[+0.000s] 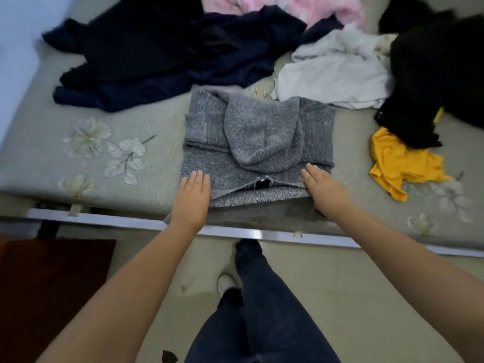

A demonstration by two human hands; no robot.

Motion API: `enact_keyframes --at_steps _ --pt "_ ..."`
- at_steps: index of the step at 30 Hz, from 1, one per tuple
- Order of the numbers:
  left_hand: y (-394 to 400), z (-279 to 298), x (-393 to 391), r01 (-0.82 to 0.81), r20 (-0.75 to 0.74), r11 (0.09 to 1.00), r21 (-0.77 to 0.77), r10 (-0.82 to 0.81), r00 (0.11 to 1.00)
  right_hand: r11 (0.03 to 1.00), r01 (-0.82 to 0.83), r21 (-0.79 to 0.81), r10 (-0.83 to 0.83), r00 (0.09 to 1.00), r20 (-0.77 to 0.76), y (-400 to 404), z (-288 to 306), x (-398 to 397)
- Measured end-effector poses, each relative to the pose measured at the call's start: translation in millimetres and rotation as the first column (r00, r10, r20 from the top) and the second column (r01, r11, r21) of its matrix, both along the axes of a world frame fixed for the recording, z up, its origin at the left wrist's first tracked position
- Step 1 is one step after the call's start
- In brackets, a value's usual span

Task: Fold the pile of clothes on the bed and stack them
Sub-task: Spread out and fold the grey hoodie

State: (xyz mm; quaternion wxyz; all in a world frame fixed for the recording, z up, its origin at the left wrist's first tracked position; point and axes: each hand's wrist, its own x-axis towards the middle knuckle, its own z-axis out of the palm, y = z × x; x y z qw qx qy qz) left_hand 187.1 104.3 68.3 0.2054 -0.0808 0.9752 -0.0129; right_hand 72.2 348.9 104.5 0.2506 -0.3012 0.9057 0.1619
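Grey knit hoodie (pixel 258 142) lies partly folded on the bed (pixel 39 153), sleeves tucked in and hood laid flat over the back, its near hem under both hands. The left hand (pixel 192 199) and right hand (pixel 323 191) rest flat with straight fingers on the two near corners, gripping nothing. The fold seems midway: the next move likely calls for pinching those corners and carrying the hem away from the hands, over the hood. Beyond the hands wait unfolded navy clothes (pixel 157 56), a white garment (pixel 335 72), black clothes (pixel 432 74) and a yellow piece (pixel 400 163) right of the right hand.
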Motion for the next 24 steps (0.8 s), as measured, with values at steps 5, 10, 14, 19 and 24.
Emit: enact_keyframes --at_steps 5,10,14,19,24 --pt "-26.1 16.8 -89.7 0.075 -0.05 0.995 -0.066 -0.079 0.996 1.0 0.01 0.027 -0.008 0.997 -0.071 -7.4 10.3 -80.5" --pt "-50.6 38.5 -198.6 0.176 -0.109 0.967 -0.182 -0.198 0.974 0.998 -0.002 0.065 0.015 0.98 -0.198 -27.2 20.2 -175.3" --pt "-67.0 32.3 -275.6 0.175 -0.125 0.957 -0.233 -0.208 0.97 0.997 0.071 0.024 -0.063 0.965 -0.254 -44.2 2.2 -243.4" --pt "-96.0 -7.8 -339.0 0.12 -0.158 0.975 -0.187 -0.15 0.976 0.987 0.164 0.007 -0.158 0.962 -0.225 -60.5 -46.8 -308.2" --pt "-98.4 -79.8 -345.2 -0.036 -0.129 0.999 0.03 0.039 0.991 0.935 0.353 -0.002 -0.347 0.917 -0.199 -72.6 -98.9 -328.4"
